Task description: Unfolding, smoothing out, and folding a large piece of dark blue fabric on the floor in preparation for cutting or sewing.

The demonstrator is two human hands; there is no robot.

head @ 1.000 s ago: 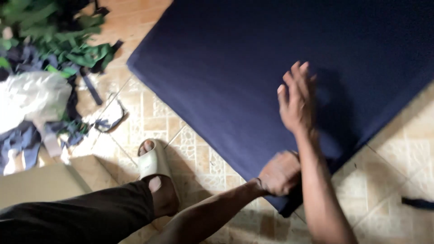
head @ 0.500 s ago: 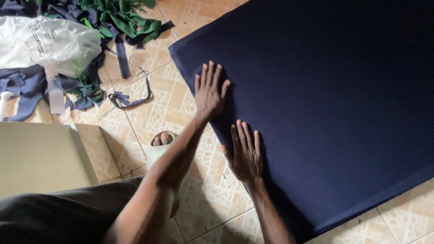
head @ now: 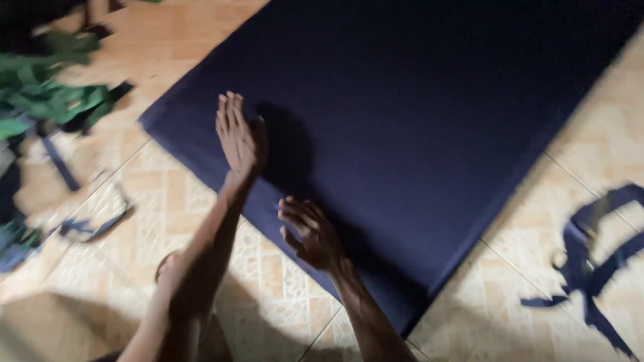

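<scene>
A large sheet of dark navy cloth lies spread flat on the tiled floor. My left hand rests palm down on it near its left corner, fingers straight and together, pointing away from me. My right hand sits closer to me at the cloth's near edge, fingers spread and slightly bent, fingertips pressing the fabric. Neither hand holds anything.
Green and blue cloth scraps are heaped at the left, with loose blue strips on the beige patterned tiles. More navy strips lie at the right. My foot shows under my left arm.
The view has swung right, bringing the navy strips at the right into sight. Both hands stay on the cloth; my right fingers have bent from flat.
</scene>
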